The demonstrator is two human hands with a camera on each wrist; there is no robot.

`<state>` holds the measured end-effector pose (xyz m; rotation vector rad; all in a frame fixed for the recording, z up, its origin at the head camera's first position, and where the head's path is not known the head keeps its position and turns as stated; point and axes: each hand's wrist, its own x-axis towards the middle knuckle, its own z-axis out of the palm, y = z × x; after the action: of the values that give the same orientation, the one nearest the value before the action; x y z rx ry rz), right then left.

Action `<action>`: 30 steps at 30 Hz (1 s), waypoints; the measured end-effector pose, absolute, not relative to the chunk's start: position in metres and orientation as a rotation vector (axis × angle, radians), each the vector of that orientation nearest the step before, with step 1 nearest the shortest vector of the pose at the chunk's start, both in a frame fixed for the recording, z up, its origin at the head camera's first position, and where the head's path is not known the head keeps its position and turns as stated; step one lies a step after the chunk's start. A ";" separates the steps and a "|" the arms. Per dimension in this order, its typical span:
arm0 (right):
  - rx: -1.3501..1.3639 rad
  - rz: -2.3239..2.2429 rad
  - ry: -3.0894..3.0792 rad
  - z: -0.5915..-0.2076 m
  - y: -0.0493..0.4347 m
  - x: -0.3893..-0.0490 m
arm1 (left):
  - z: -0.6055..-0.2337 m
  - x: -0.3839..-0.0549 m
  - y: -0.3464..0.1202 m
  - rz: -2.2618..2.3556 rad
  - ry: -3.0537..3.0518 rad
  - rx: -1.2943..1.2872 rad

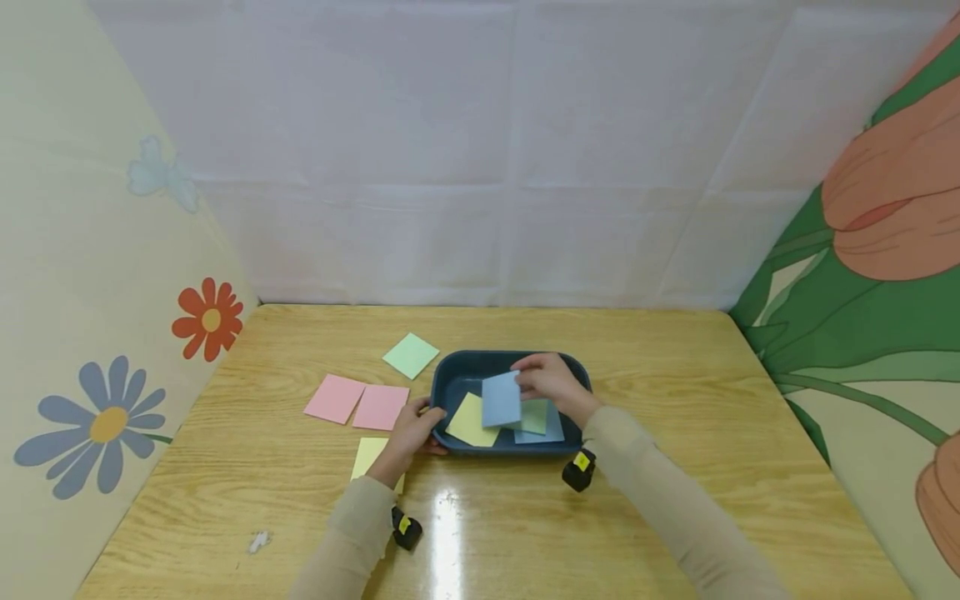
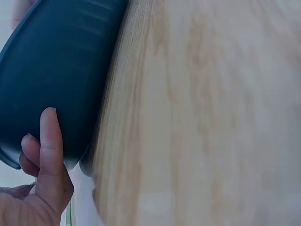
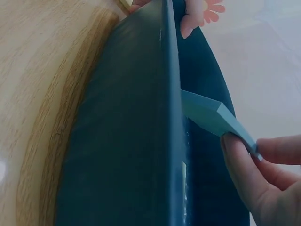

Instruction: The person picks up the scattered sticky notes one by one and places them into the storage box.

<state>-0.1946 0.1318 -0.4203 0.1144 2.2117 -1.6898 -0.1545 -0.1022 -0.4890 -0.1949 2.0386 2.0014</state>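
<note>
A dark blue plastic bin [image 1: 510, 358] stands on the table. My left hand [image 1: 412, 429] grips its left end, the thumb over the rim and the fingers outside, as the right wrist view also shows. Between the thumb and fingers of my right hand [image 1: 551, 383] is a blue sticky note pad [image 1: 500, 400], held tilted over the bin; its thickness shows in the right wrist view [image 3: 207, 110]. Beneath it inside the bin lie a yellow sticky note pad [image 1: 471, 421], a green one [image 1: 534, 417] and another blue one [image 1: 553, 429], partly overlapping.
Left of the bin lie two pink sticky note pads [image 1: 335, 398] side by side and a green pad [image 1: 410, 356] behind them. A yellow pad [image 1: 367, 454] is partly covered by my left wrist. A small white scrap [image 1: 258, 542] lies at front left. White cloth [image 1: 465, 167] hangs behind the table.
</note>
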 end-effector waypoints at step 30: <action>0.007 -1.601 2.428 -0.413 0.135 -0.180 | -0.458 -0.142 -0.101 2.011 2.001 -0.148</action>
<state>-0.1799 0.1352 -0.4129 0.0067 2.4278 -1.6013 -0.1417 -0.1010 -0.4582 -0.1477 2.0008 2.0112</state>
